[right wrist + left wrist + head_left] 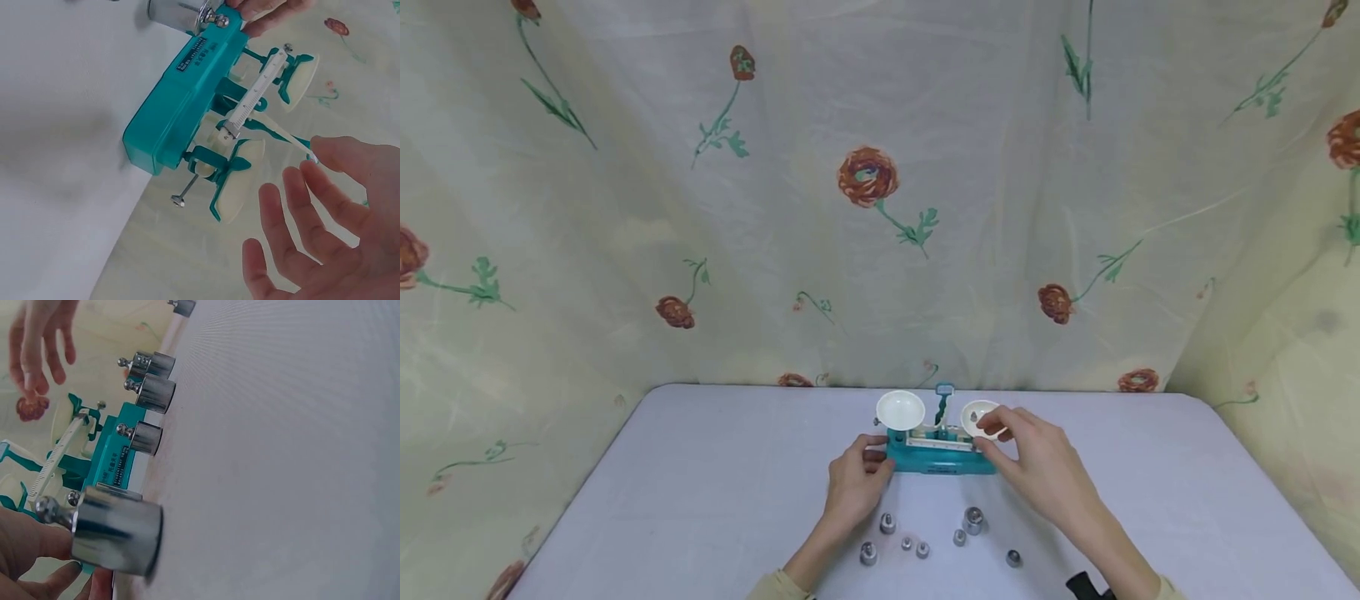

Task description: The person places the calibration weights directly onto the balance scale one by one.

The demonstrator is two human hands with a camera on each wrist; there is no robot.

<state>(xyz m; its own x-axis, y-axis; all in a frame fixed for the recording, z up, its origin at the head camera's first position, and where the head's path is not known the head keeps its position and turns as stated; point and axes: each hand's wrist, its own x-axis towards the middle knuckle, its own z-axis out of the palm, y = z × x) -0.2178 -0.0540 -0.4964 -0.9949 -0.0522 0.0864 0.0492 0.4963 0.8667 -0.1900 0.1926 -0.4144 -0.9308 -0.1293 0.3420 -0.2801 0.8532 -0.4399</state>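
A teal balance scale (942, 461) with two white pans stands near the table's far edge. My left hand (853, 483) holds the left end of its base, thumb in front and fingers at the side. Over the right pan (970, 428) is my right hand (1037, 458), its fingers loosely bent and apart, gripping nothing. A small metal weight (974, 417) shows in that pan, beside the fingertips. The left pan (900, 411) holds nothing visible. In the right wrist view, the right hand (337, 219) hangs beside the pan with spread fingers.
Several knobbed metal weights stand on the white table (715, 492) in front of the scale, among them a large weight (973, 521) and a weight (868, 553) by the left forearm. A black object (1082, 586) lies near the right forearm. A flowered curtain (970, 292) hangs behind.
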